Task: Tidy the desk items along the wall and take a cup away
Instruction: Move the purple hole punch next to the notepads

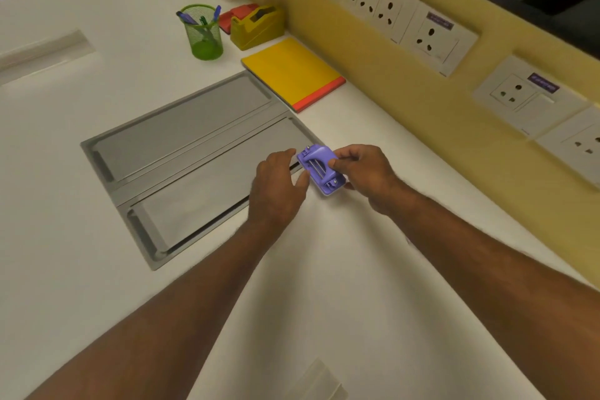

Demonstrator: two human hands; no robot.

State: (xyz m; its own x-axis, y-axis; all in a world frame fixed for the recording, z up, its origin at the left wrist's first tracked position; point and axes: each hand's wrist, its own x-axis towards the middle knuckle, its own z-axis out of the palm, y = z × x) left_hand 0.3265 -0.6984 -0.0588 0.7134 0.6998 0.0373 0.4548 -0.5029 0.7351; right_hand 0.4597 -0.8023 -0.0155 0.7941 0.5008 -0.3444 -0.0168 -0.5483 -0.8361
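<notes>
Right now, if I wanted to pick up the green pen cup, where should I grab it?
Probably wrap your hand round the mesh wall of the green pen cup, low down, coming from the open desk side on its left. It stands upright, pens poke out the top, and the yellow tape dispenser crowds its right.

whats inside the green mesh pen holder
The green mesh pen holder holds a few pens, blue or purple ones and a darker one, leaning against its rim. Their lower ends are blurred behind the mesh, so anything smaller at the bottom cannot be made out.
</notes>
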